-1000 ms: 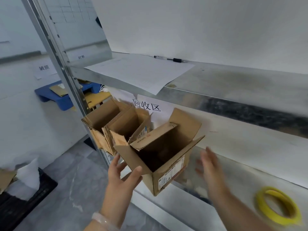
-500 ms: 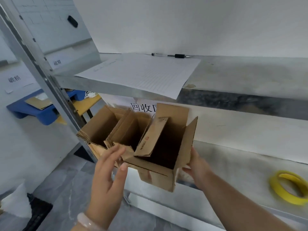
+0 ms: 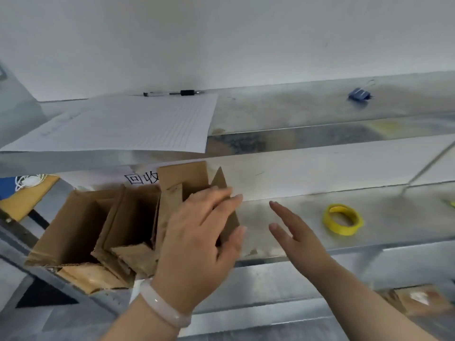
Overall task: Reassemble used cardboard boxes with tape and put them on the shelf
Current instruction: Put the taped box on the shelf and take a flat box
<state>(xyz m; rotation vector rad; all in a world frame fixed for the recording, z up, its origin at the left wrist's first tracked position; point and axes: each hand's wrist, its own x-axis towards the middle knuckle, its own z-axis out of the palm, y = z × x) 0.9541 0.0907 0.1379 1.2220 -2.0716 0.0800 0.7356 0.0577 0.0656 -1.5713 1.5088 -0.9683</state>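
Three open cardboard boxes stand in a row on the metal shelf [image 3: 283, 217]. The rightmost box [image 3: 187, 183] stands against the middle box [image 3: 133, 217], and the left box [image 3: 73, 225] is at the shelf's end. My left hand [image 3: 202, 232] lies over the rightmost box with straight fingers touching its right flap. My right hand [image 3: 295, 232] hovers flat and open just right of that box, holding nothing. A yellow tape roll [image 3: 343, 219] lies on the shelf further right.
The upper shelf carries a lined paper sheet [image 3: 128, 124], a pen [image 3: 172, 93] and a blue binder clip [image 3: 359, 94]. A label with printed characters [image 3: 141, 178] hangs behind the boxes. Flattened cardboard [image 3: 418, 301] lies on a lower level at the right.
The rightmost box went from being held in front of the shelf to standing on it beside the others. My right hand has come off it and my left hand moved on top.
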